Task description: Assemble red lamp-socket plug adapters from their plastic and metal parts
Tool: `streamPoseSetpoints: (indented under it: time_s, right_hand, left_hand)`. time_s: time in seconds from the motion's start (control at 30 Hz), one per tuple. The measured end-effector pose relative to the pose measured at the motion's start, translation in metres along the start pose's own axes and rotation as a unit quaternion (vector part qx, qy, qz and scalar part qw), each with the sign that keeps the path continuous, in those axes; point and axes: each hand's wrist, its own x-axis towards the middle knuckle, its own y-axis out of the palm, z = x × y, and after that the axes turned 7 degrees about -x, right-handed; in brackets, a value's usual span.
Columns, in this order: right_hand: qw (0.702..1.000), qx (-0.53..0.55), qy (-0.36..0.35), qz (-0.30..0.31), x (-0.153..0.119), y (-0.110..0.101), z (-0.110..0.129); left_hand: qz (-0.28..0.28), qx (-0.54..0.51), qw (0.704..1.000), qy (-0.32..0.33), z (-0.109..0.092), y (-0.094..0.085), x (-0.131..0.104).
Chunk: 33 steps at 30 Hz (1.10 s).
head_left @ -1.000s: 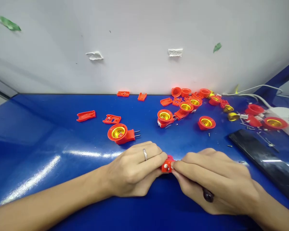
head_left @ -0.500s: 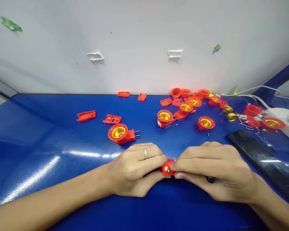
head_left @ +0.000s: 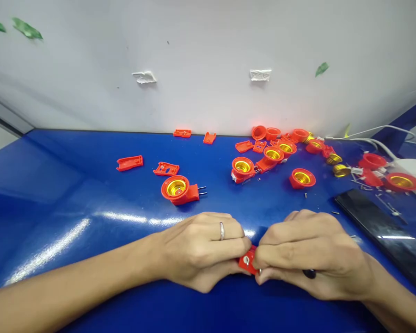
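A small red plastic lamp-holder part (head_left: 247, 262) with a silvery round spot on its face is pinched between my hands, low over the table. My left hand (head_left: 203, 249) is closed on its left side, a ring on one finger. The bent fingers of my right hand (head_left: 308, 254) press against its right side, where a bit of metal shows by the fingertips. A black rounded end (head_left: 309, 274) of something pokes out from under my right fingers; the rest is hidden. Beyond my left hand lies a red lamp holder (head_left: 180, 189) with a brass-coloured socket and two plug pins.
Red shells (head_left: 130, 163) lie at the back left of the blue table (head_left: 90, 185). Several lamp holders (head_left: 242, 167), brass-coloured sleeves (head_left: 341, 170) and loose screws (head_left: 305, 195) spread across the back right. A long black flat object (head_left: 377, 231) lies right of my right hand.
The red part has tilted and moved slightly lower in view between my hands, and both hands have shifted with it. The background has slid a little to the right as the view turned.
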Motion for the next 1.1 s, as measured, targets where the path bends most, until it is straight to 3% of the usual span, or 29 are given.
streamPoseSetpoints:
  time_s: [0.23, 0.47, 1.1]
  right_hand:
    - [0.998, -0.047, 0.016, -0.038, -0.005, -0.004, -0.001]
    - [0.992, -0.098, 0.007, -0.073, -0.004, 0.008, 0.008]
    - [0.995, -0.092, 0.013, -0.046, -0.005, 0.011, 0.004]
  left_hand:
    - [-0.064, 0.093, 0.994, 0.010, 0.000, 0.004, -0.005]
    - [-0.081, 0.112, 0.990, 0.004, 0.001, 0.007, -0.007]
    - [-0.094, 0.099, 0.991, 0.005, 0.003, 0.008, -0.007]
